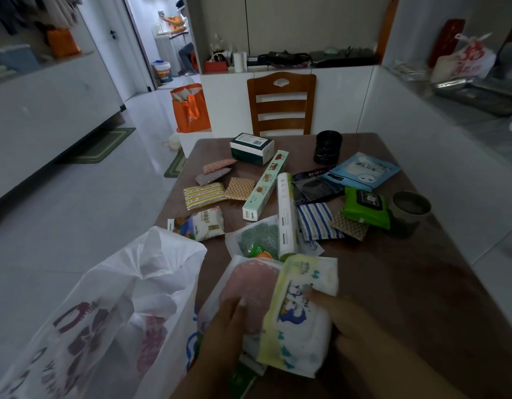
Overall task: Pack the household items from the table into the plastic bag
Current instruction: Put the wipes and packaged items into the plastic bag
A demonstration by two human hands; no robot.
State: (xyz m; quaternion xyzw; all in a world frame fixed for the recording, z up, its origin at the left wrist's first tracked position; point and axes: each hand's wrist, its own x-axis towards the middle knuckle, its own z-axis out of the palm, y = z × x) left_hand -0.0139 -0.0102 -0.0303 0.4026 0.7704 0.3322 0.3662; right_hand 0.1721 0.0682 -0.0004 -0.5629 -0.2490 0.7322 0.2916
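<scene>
A white plastic bag [111,306] with dark red print stands open at the table's near left corner. My right hand [355,321] grips a white and yellow tissue pack [300,318] near the front edge. My left hand [226,326] presses on a pink packaged item [249,283] right beside it. Farther back lie a long green-white box [264,185], a white roll [286,214], a green wipes pack [367,207], sponges [204,194] and a blue pouch [361,171].
The brown table [407,283] has bare room at its right front. A dark-green-and-white box [251,148], a black jar [328,146] and a grey cup [411,205] stand toward the back. A wooden chair [280,102] faces the far edge. An orange bag [191,108] sits on the floor.
</scene>
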